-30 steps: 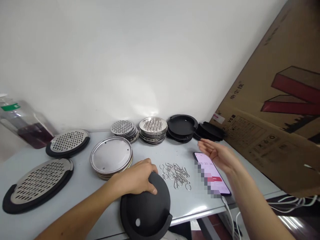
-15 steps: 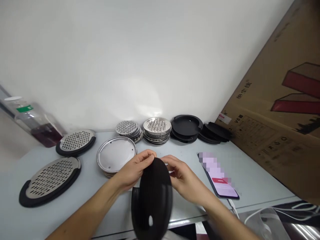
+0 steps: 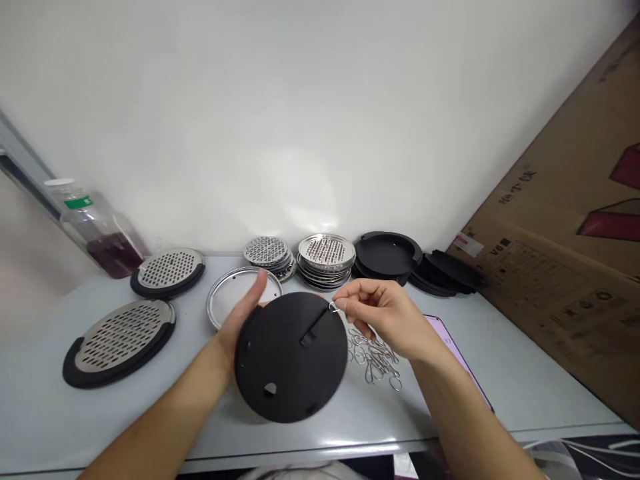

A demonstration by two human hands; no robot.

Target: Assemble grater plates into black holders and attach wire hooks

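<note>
A round black plastic disc is tilted up in front of me, its flat face towards the camera. My left hand grips it by its left edge, thumb up, with the fingers hidden behind it. At the disc's upper right edge, my right hand pinches a small bent metal wire hook. A dark line runs from the hook down across the disc to a small slot; whether it is a groove or a shadow I cannot tell. Beneath my right hand lies a pile of similar wire hooks.
Along the wall stand stacked metal grater discs and black round trays. A plain metal disc and two black-rimmed graters lie left. Behind them is a bottle; right, a phone and a carton.
The black disc has turned from nearly edge-on to face me. My right hand has moved up and right and now shows a wire hook. The hook pile has come into view.
</note>
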